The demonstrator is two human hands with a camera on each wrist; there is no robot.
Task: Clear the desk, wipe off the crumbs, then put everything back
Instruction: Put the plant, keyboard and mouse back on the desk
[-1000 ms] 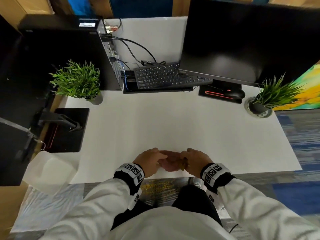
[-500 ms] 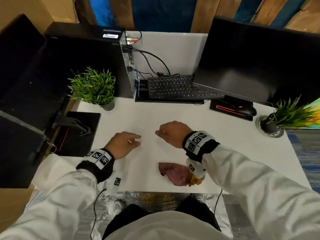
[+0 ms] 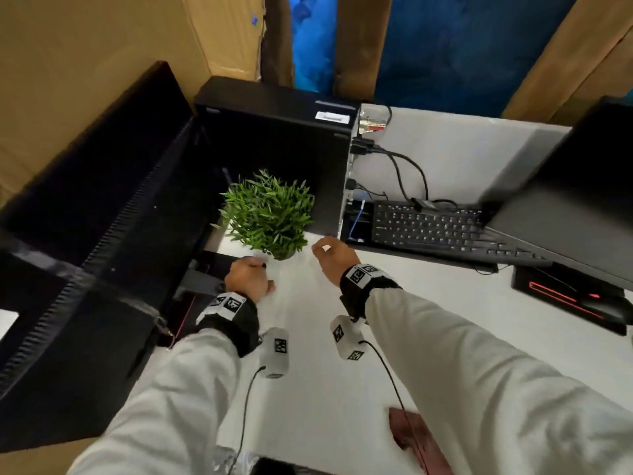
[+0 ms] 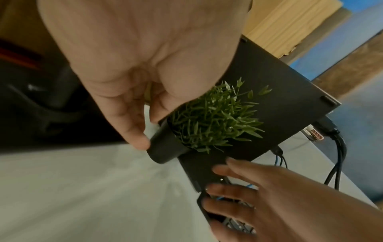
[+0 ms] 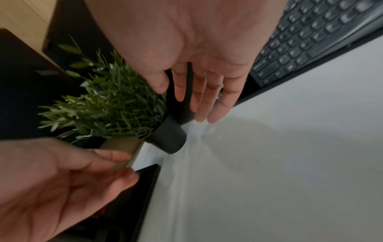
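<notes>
Two hands, both mine, are closing in on one small potted plant point(image 3: 269, 214) at the back left of the white desk point(image 3: 462, 323), where it stands just in front of the black computer case point(image 3: 274, 132). My left hand point(image 3: 247, 277) is low beside the pot point(image 4: 165, 145); the left wrist view shows one fingertip right against the dark wall, the other fingers loose, nothing held. My right hand point(image 3: 334, 257) hovers on the other side with fingers straight and spread, near the pot but apart from it. Neither grip has taken hold yet.

I judge the plant to be light, probably artificial: the leaves look thin, stiff and evenly green, a dense tuft much wider than its pot. That makes it top-heavy for its size, so a nudge high up could tip it. The foliage is no place to hold, since it would bend or pull loose. The pot is the place: a short, dark, matt cylinder that narrows slightly toward the base and looks smooth and rigid. A wall like that may slide in the fingers, so I would cup it from both sides, low under the leaves, and lift straight up.

The keyboard point(image 3: 438, 228) lies just to the right, with cables point(image 3: 404, 173) behind it, so the way out is toward me.
</notes>
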